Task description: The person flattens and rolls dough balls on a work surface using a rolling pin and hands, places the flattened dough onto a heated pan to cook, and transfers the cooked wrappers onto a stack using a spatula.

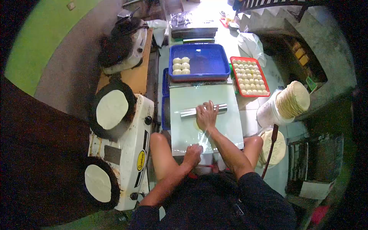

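Well left of the fingers, flatbreads (112,109) lie on black pans. The left hand (193,154) curls at the board's (224,132) near edge, its grip unclear; the right hand's (207,116) fingers spread, unclenched, over a steel rolling pin (189,112) directly beneath.

Backlit, overexposed top centre | dim, grainy sides | glare on board (188,130) | fisheye bend, black corners

This one's in a dark shirt (207,209), small pale mark (239,207) right of the shirt's middle, short sleeves (262,193) either side; left hand (193,155), right hand (207,117) ungloved.
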The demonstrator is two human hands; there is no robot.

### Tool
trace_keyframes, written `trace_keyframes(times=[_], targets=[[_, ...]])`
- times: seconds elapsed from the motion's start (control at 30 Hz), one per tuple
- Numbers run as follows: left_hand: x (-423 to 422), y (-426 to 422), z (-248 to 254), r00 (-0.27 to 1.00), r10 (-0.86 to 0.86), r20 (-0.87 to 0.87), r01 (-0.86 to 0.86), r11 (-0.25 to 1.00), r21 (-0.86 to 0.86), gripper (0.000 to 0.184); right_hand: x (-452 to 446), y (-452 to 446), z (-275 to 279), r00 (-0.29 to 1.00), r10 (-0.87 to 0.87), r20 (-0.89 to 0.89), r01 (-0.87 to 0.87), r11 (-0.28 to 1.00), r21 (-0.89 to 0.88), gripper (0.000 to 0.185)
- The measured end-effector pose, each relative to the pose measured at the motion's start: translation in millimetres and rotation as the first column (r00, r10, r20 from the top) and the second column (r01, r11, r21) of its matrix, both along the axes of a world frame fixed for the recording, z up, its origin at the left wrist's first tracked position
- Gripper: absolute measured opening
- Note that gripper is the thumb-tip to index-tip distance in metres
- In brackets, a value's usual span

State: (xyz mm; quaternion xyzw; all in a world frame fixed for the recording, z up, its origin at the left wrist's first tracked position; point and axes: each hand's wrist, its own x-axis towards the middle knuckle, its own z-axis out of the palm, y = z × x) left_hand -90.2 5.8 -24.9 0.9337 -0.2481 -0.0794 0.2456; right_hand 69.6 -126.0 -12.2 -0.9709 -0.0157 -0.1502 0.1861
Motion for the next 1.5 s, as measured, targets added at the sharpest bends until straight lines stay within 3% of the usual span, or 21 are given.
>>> trace_keyframes(times=[0.03, 0.1, 0.17, 0.23, 0.27, 0.37, 0.4, 0.5, 0.53, 0.63, 0.67, 0.8, 0.9, 0.93, 1.0, 1.07, 1.2, 1.3, 1.43, 1.47, 1.5], targets=[[0, 0, -1, 1.0, 0.0, 0.031, 0.0, 1.0, 0.0, 0.016, -2, -1, -3, 0.999, -0.015, 0.037, 0.015, 1.0, -0.007, 0.045], [-1, -1, -16, 0.997, 0.001, 0.083, 0.0, 1.0, -0.008, 0.019, -5, -3, -8, 0.993, 0.037, 0.111, -0.066, 0.961, 0.267, 0.05], [-3, -1, -19, 0.998, -0.002, 0.063, 0.003, 1.0, -0.024, 0.022, -14, -11, -7, 0.993, 0.119, 0.001, -0.112, 0.932, 0.345, 0.055], [-2, 1, -8, 0.999, -0.009, 0.042, 0.009, 1.0, -0.013, 0.023, -23, -13, 18, 0.939, 0.2, -0.279, -0.127, 0.957, 0.259, 0.059], [1, 0, -11, 0.998, -0.017, 0.057, 0.018, 0.999, -0.027, 0.019, -25, -10, 18, 0.934, 0.199, -0.296, -0.186, 0.98, 0.072, 0.057], [1, 2, -18, 0.997, -0.037, 0.061, 0.037, 0.999, 0.001, 0.016, -30, -4, 4, 0.991, 0.121, -0.05, -0.123, 0.992, -0.039, 0.054], [-1, 3, -20, 0.998, -0.023, 0.065, 0.022, 1.0, 0.007, 0.016, -31, -8, 5, 0.996, 0.086, -0.002, -0.086, 0.984, -0.158, 0.052], [-1, -1, -23, 0.997, -0.009, 0.074, 0.008, 1.0, 0.017, 0.014, -32, -12, 32, 0.982, -0.06, -0.177, 0.078, 0.993, 0.093, 0.05], [-1, 1, -23, 0.997, -0.017, 0.075, 0.015, 1.0, 0.022, 0.014, -29, -14, 14, 0.998, -0.027, -0.053, 0.036, 0.984, 0.176, 0.054], [0, 0, -30, 0.992, -0.021, 0.121, 0.019, 1.0, 0.018, 0.017, -28, -17, 13, 0.977, 0.081, -0.198, -0.038, 0.977, 0.211, 0.068], [2, 2, -30, 0.99, -0.019, 0.14, 0.017, 1.0, 0.015, 0.018, -30, -10, 20, 0.988, -0.008, -0.155, 0.016, 0.998, 0.052, 0.057], [2, 8, -26, 0.996, -0.042, 0.078, 0.043, 0.999, -0.016, 0.027, -10, -7, 23, 0.98, -0.049, -0.195, 0.053, 0.998, 0.016, 0.026], [1, 7, -24, 0.999, -0.039, 0.026, 0.038, 0.999, 0.017, 0.036, -6, -9, 30, 0.996, -0.024, -0.089, 0.019, 0.998, -0.055, 0.025], [0, 5, -25, 0.999, -0.024, 0.027, 0.023, 0.999, 0.029, 0.038, 2, -8, 14, 0.996, -0.084, -0.007, 0.084, 0.995, 0.053, 0.024], [-2, 5, -28, 0.999, -0.009, 0.045, 0.008, 1.0, 0.013, 0.041, 6, -10, 17, 0.996, -0.075, -0.047, 0.08, 0.991, 0.105, 0.026], [-2, 6, -29, 0.997, -0.006, 0.079, 0.01, 0.999, -0.041, 0.042, 14, -10, 17, 0.996, -0.067, -0.064, 0.077, 0.982, 0.171, 0.033], [-3, 5, -20, 0.994, 0.012, 0.11, -0.005, 0.998, -0.061, 0.033, 26, -10, -7, 0.996, 0.02, -0.083, 0.01, 0.941, 0.338, 0.092], [-1, 4, -17, 0.999, 0.006, 0.041, -0.004, 0.998, -0.059, 0.027, 22, -10, 3, 0.923, 0.226, -0.312, -0.098, 0.921, 0.377, 0.094], [-2, 2, -23, 0.999, 0.015, 0.04, -0.013, 0.999, -0.05, 0.025, -12, -2, 25, 0.891, 0.256, -0.374, -0.27, 0.963, 0.016, 0.073], [-2, 2, -24, 0.999, 0.018, 0.048, -0.017, 0.999, -0.031, 0.025, -20, -3, 27, 0.892, 0.275, -0.357, -0.297, 0.955, -0.005, 0.056], [-3, 3, -26, 0.998, 0.017, 0.054, -0.016, 1.0, -0.024, 0.026, -27, -4, 28, 0.886, 0.309, -0.345, -0.335, 0.942, -0.017, 0.053]])
